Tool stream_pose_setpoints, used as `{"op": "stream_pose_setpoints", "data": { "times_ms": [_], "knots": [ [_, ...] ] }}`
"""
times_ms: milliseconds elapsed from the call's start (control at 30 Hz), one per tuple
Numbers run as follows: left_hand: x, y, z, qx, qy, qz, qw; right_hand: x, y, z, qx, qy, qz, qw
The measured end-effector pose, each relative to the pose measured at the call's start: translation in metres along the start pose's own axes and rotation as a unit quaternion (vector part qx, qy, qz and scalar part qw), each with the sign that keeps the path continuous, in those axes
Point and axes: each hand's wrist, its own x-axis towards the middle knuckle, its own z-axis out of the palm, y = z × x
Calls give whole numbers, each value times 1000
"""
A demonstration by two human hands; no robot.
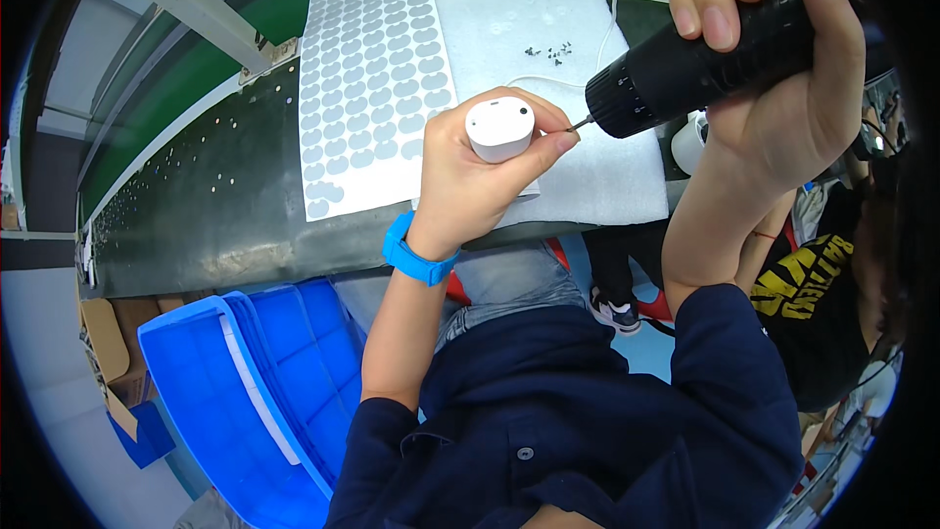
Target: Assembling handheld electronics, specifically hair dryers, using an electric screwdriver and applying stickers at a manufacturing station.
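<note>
My left hand (470, 162) is closed around a small white oval device (499, 142) with a flat end facing up and a dark round hole in it. My right hand (774, 69) grips a black electric screwdriver (676, 83), tilted so that its bit (582, 124) points left. The bit's tip meets the left thumb and forefinger; whether a screw sits there is too small to tell. Beyond the hands, several tiny dark screws (556, 53) lie scattered on a white foam sheet (499, 10).
A sheet of grey oval stickers (372, 88) lies left of the foam on the dark green bench (225, 196). A white cable (609, 10) crosses the foam. Blue bins (294, 362) stand below the bench at left. To the right is a white round object (689, 144); another person (822, 304) sits beyond.
</note>
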Motion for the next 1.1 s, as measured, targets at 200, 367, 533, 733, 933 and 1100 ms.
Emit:
{"op": "stream_pose_setpoints", "data": {
  "times_ms": [200,367,533,733,933,1100],
  "knots": [
    [0,1,0,13,0,-1,1000,0,-4,4,-20,1,14,1000],
    [-1,3,1,1,10,-23,1000,4,-5,-7,-18,-12,6,1000],
    [-1,-8,-4,-77,31,21,996,4,-9,-16,-17,-28,-3,999],
    [19,-4,31,-190,-28,21,981,11,-18,-75,-26,-51,-12,998],
    [30,-41,67,-85,-22,120,989,24,-24,-126,-43,-70,-17,997],
    [29,-37,72,-70,-19,115,991,19,-26,-118,-54,-89,-15,994]
  ]
}}
